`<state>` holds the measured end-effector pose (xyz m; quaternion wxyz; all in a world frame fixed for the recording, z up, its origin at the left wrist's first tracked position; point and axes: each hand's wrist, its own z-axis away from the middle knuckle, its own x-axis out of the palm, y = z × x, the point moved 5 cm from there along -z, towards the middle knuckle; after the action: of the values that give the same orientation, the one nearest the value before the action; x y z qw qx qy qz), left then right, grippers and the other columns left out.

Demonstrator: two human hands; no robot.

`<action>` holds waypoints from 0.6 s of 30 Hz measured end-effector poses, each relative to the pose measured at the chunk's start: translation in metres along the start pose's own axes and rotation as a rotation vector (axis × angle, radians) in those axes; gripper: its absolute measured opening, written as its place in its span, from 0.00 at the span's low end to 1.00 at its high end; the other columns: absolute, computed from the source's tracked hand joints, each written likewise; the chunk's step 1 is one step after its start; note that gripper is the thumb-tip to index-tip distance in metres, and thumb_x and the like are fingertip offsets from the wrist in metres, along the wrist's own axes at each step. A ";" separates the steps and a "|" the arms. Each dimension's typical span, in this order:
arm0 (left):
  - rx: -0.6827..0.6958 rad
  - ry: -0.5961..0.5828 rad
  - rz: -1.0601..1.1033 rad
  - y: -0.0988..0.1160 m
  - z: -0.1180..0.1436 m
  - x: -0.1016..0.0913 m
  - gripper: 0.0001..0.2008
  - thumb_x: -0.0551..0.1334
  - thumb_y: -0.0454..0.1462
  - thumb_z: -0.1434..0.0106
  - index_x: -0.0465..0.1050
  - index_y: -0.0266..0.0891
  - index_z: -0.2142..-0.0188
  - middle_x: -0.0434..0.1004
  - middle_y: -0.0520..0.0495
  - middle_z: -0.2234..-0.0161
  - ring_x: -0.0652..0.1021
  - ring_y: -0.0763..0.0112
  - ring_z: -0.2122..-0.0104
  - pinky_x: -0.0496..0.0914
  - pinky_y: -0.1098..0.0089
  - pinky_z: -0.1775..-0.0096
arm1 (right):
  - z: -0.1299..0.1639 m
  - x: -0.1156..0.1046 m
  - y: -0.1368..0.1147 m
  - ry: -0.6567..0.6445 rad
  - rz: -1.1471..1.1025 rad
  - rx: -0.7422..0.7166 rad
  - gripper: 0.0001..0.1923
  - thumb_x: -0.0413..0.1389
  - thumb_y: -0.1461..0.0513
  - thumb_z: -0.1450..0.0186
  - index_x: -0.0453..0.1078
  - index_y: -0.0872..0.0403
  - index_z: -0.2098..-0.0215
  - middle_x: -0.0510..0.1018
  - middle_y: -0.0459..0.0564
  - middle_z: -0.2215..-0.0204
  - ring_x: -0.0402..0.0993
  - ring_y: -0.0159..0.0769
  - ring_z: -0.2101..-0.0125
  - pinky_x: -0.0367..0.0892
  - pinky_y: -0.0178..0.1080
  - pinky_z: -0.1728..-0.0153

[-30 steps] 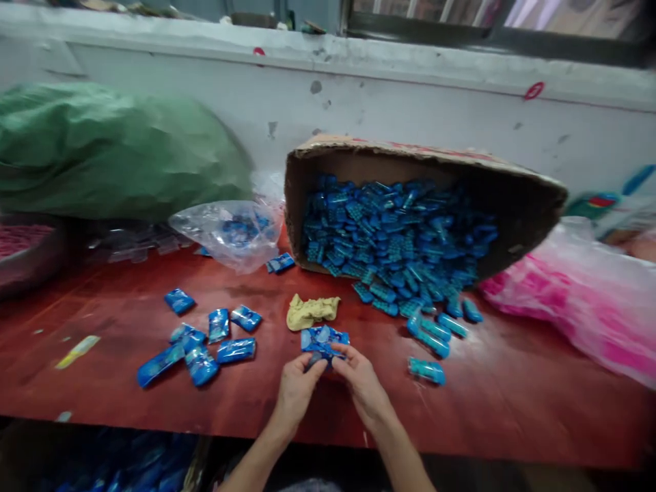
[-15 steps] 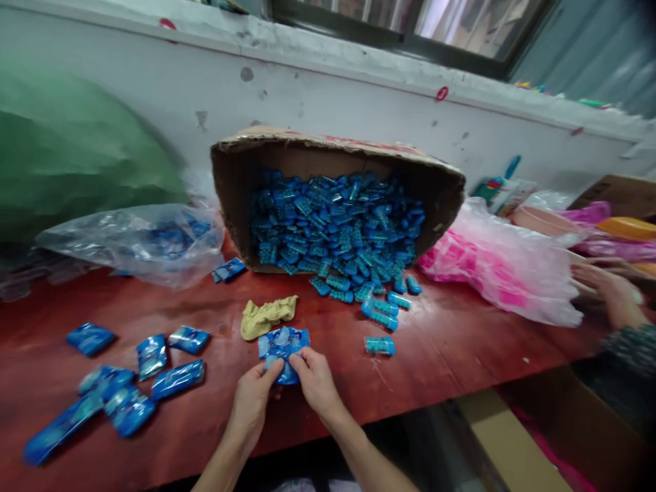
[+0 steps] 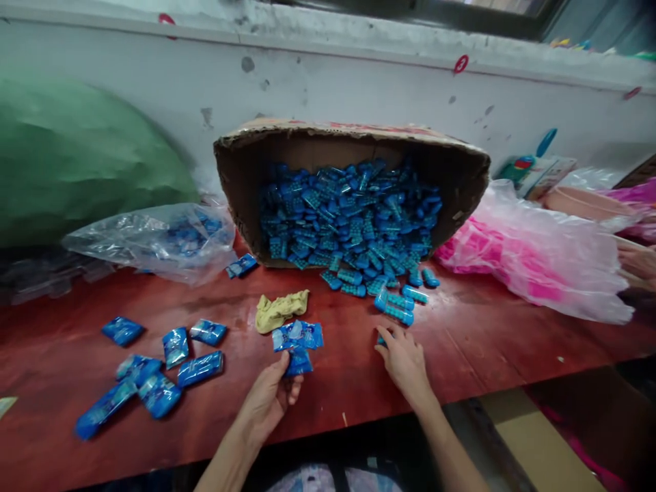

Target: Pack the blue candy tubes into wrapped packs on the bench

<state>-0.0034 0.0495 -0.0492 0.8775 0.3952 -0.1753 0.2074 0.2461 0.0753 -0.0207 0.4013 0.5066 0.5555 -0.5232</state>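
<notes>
My left hand pinches a small printed blue packet near the table's front edge. Directly beyond it lies another blue packet or the rest of the same one; I cannot tell which. Off to the right, the fingers of my right hand close around a small clear tube with blue contents, mostly covered by the hand. A few similar tubes lie just beyond that hand. A crumpled yellowish cloth rests behind the packet.
A cardboard box on its side spills many blue tubes onto the red table. Several blue packets lie left. Clear bags, one with pink items, flank the box. Another person's hand is far right.
My right hand has let go of the blue packet and moved right to the lone tube. My left hand keeps the packet. The view has shifted slightly.
</notes>
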 end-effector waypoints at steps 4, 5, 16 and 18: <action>-0.090 0.049 0.026 -0.003 0.002 0.004 0.10 0.61 0.41 0.45 0.65 0.36 0.75 0.71 0.50 0.85 0.68 0.79 0.87 0.59 0.80 0.86 | 0.006 0.009 -0.033 0.046 -0.091 -0.086 0.17 0.56 0.59 0.42 0.67 0.50 0.54 0.72 0.55 0.65 0.65 0.46 0.65 0.59 0.44 0.68; -0.098 0.052 0.029 -0.003 0.002 0.004 0.09 0.61 0.40 0.45 0.65 0.36 0.74 0.71 0.50 0.84 0.69 0.79 0.87 0.60 0.80 0.86 | 0.006 0.011 -0.045 0.060 -0.121 -0.111 0.17 0.56 0.59 0.42 0.66 0.50 0.54 0.72 0.54 0.65 0.65 0.46 0.65 0.59 0.44 0.67; -0.151 0.096 0.041 -0.002 0.003 -0.005 0.10 0.59 0.40 0.43 0.66 0.34 0.75 0.72 0.48 0.83 0.71 0.77 0.85 0.63 0.79 0.84 | 0.011 0.012 -0.067 0.047 -0.277 -0.223 0.20 0.53 0.66 0.41 0.63 0.50 0.51 0.72 0.54 0.59 0.65 0.46 0.60 0.61 0.45 0.64; -0.135 0.093 0.026 -0.002 0.002 -0.004 0.11 0.59 0.41 0.43 0.66 0.34 0.75 0.72 0.48 0.83 0.71 0.77 0.85 0.63 0.79 0.84 | 0.013 0.009 -0.068 0.030 -0.406 -0.199 0.18 0.52 0.66 0.41 0.64 0.51 0.52 0.73 0.53 0.61 0.65 0.44 0.61 0.62 0.44 0.63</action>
<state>-0.0058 0.0458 -0.0510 0.9066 0.3228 -0.1532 0.2245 0.1766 0.0682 -0.0192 0.3275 0.3503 0.7008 -0.5281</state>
